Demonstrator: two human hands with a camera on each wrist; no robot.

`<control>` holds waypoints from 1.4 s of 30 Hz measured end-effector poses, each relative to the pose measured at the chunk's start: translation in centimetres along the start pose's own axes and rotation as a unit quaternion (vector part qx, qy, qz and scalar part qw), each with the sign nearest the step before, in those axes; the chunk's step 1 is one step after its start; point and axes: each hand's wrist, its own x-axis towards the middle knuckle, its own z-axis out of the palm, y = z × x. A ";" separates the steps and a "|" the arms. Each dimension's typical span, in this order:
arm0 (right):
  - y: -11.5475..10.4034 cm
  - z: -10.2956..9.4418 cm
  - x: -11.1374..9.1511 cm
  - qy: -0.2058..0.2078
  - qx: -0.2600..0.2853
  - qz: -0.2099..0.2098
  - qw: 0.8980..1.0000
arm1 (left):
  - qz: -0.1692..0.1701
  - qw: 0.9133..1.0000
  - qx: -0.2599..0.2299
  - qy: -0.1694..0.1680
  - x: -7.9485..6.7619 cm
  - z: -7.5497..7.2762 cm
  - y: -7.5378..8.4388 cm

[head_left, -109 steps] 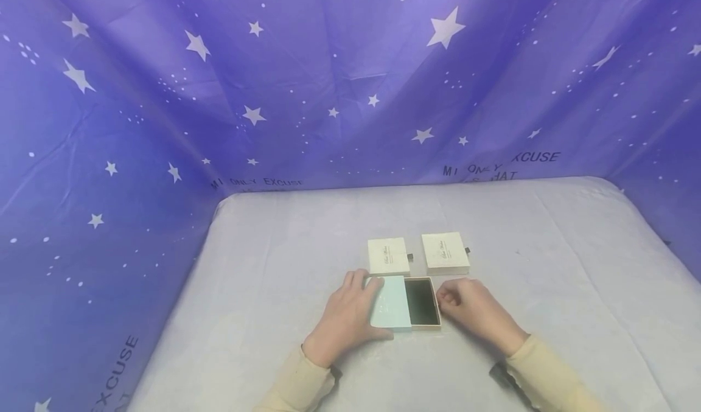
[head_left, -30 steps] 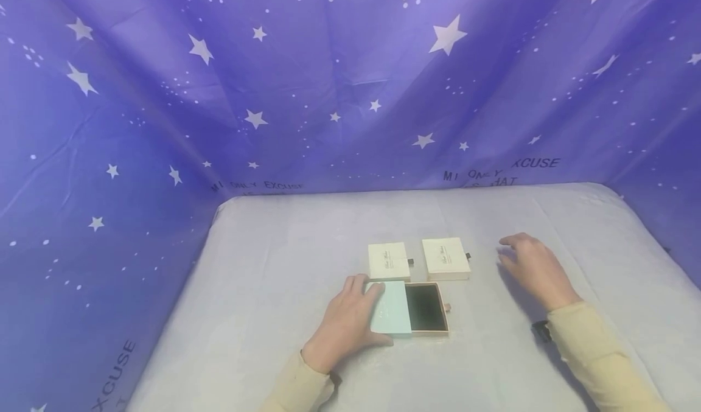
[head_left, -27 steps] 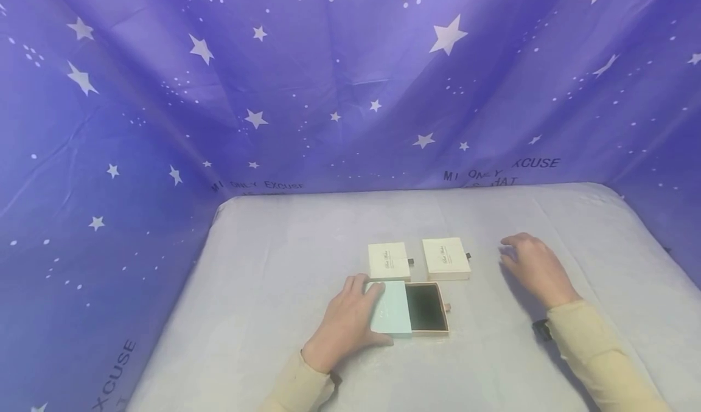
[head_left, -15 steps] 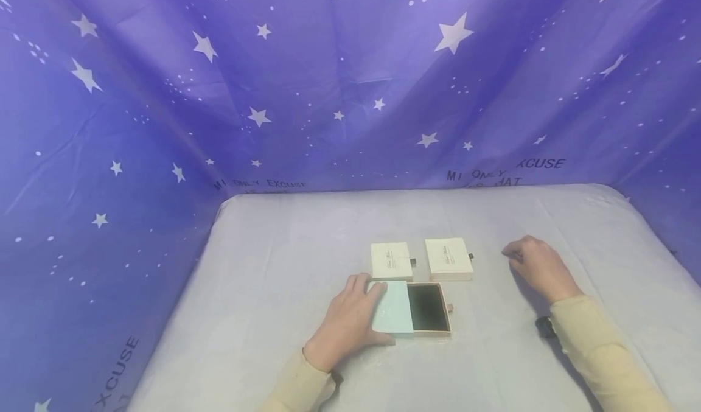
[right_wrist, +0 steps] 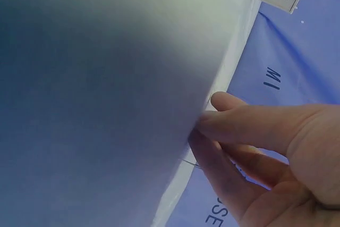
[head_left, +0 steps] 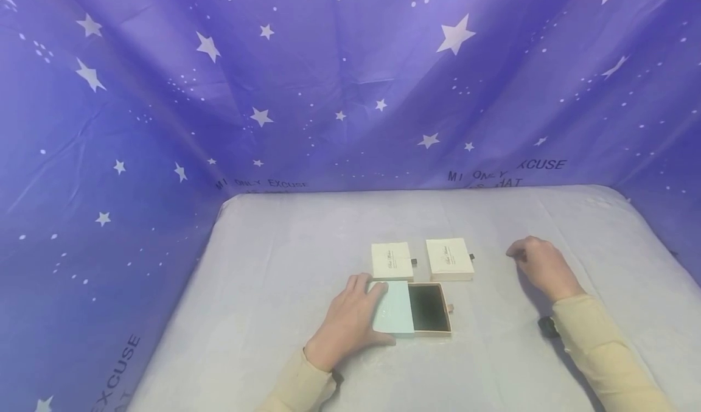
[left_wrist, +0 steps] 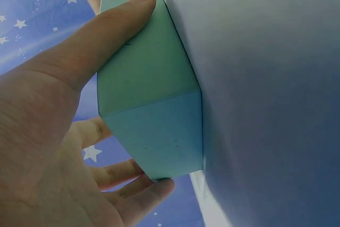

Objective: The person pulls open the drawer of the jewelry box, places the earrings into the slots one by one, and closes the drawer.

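Note:
My left hand (head_left: 350, 317) grips a mint-green sliding gift box (head_left: 395, 308), thumb along its near side and fingertips over its far edge. Its drawer (head_left: 429, 307) is pulled partway out to the right, showing a dark lining and a small pinkish tab. In the left wrist view the thumb lies on one side of the box (left_wrist: 154, 73). Farther right, my right hand (head_left: 542, 266) is down at the table with thumb and fingertips pinched together. In the right wrist view a thin, dark, wire-like piece (right_wrist: 190, 163) shows at the fingers; most of it is hidden.
Two cream boxes with dark pull tabs, a left one (head_left: 391, 261) and a right one (head_left: 449, 258), lie behind the green box. A pale cloth covers the table (head_left: 285, 266). A purple star-patterned curtain (head_left: 328, 83) hangs behind and at the sides.
My right hand has left the drawer's tab, moved right and back to the table, and its thumb and fingers have closed together. The drawer slid out slightly further; the left hand keeps its grip.

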 end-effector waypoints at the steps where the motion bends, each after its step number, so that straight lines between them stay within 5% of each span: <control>1: 0.0 0.0 0.0 0.001 0.001 0.001 1.000 | 0.000 1.000 0.000 0.000 0.0 0.0 0.0; 14: 0.2 0.0 0.0 0.042 0.004 -0.015 0.999 | 0.006 1.000 0.001 0.005 0.0 0.0 0.0; 24: -0.1 -0.1 -0.1 0.114 0.003 -0.039 0.993 | 0.001 1.000 0.005 -0.003 0.0 -0.1 0.0; 42: -1.0 -0.6 -1.1 0.129 0.003 -0.053 0.990 | 0.006 1.000 0.011 0.005 0.1 0.0 0.0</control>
